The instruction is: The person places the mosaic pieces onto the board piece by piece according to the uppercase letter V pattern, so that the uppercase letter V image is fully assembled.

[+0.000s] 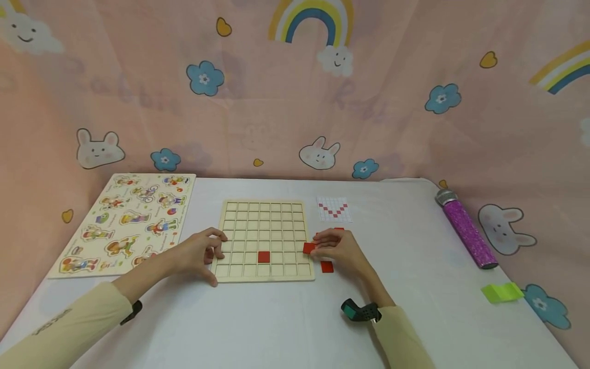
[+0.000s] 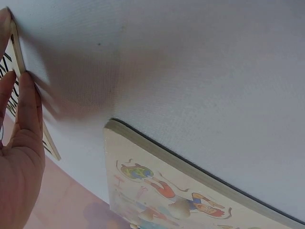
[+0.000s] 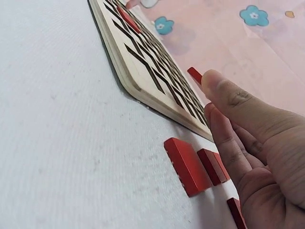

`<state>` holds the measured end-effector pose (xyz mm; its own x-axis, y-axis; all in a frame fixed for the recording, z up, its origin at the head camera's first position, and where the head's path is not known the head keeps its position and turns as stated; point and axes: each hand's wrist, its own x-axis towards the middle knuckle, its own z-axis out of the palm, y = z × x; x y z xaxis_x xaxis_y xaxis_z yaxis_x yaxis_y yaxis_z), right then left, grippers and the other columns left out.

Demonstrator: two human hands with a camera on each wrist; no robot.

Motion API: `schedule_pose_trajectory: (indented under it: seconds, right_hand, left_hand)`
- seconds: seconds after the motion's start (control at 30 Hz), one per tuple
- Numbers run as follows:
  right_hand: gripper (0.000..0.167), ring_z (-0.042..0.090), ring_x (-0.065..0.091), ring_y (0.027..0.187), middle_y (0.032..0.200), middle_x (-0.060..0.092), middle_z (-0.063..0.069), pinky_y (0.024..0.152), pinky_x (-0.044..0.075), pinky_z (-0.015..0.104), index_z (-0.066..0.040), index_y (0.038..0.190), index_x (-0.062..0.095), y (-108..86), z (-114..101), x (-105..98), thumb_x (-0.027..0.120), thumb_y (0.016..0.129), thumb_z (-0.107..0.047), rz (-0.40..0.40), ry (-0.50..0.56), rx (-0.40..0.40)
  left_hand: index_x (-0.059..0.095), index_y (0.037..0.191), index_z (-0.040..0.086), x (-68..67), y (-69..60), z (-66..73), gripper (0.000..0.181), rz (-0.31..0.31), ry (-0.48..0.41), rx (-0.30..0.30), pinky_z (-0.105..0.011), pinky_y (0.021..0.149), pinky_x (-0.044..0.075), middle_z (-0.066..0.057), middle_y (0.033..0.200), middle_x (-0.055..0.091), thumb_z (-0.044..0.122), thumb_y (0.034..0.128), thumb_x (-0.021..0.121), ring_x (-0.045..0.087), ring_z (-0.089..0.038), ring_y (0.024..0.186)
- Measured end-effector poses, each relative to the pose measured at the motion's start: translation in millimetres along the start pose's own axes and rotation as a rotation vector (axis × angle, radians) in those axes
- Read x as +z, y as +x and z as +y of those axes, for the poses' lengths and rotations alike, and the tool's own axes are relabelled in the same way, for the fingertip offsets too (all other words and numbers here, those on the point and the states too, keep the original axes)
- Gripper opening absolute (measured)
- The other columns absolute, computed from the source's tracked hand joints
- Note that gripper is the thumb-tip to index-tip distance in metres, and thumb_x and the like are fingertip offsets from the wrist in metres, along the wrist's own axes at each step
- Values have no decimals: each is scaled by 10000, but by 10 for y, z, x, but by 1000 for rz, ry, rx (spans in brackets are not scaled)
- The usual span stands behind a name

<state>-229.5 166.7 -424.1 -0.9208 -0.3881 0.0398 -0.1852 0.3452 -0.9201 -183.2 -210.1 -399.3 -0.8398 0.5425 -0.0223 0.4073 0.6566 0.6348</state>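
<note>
A pale wooden grid board (image 1: pixel 262 215) lies on the table with one red tile (image 1: pixel 264 257) seated in a cell of its second row from the front. My left hand (image 1: pixel 205 253) holds the board's left edge, its thumb by the near left corner. In the right wrist view, my right hand (image 3: pixel 252 143) pinches another red square tile (image 3: pixel 194 75) between thumb and fingers. That tile is above the board's right edge in the head view, where my right hand (image 1: pixel 338 246) partly covers more loose red tiles (image 1: pixel 327 267) lying on the table.
Behind the right hand lies a small pattern card (image 1: pixel 334 209) with a red V of squares. A picture puzzle board (image 1: pixel 124 225) lies at the left. Over on the right are a glittery purple microphone (image 1: pixel 469 233) and a bright green piece (image 1: pixel 502 292).
</note>
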Motion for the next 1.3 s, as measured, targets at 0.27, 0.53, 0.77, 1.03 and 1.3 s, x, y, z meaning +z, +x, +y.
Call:
schedule_pose_trajectory:
  seconds: [0.27,0.53,0.77,1.03,1.3]
  right_hand:
    - [334,206,682,854,974,697,147,809,541,250,49,1049,666,114,-16,144,801,763,-60,-1,31,-23]
    - [311,202,687,853,989,704,153,799,546,262,48,1035,677,196,-129,332,793,762,-43,34,93,-15]
    - [315,224,694,875,989,704,155,819,541,273,36,1038,685,216,-202,483,798,757,-49,101,87,20]
    - [302,207,689,880,969,717,105,836,537,291,0,1021,705,243,-284,628,810,744,-59,152,49,68]
    - [282,234,697,862,962,714,141,783,554,287,35,1013,703,254,-375,711,794,750,-17,143,45,63]
  left_hand:
    - [600,774,95,-1,9,6,422,-4,6,-3,-200,648,441,-171,1264,482,207,543,935,507,-87,707]
    - [602,768,91,-16,11,15,423,2,4,2,-198,638,438,-176,1256,483,208,539,937,502,-84,707]
    - [597,769,87,-2,15,-3,426,-2,-12,-8,-190,637,453,-167,1263,478,198,537,936,507,-92,717]
    - [592,770,79,-4,3,24,435,7,5,16,-198,652,455,-179,1248,485,199,533,937,509,-89,725]
    - [597,775,84,-14,12,30,431,3,11,12,-201,658,448,-179,1257,482,211,540,935,507,-89,728]
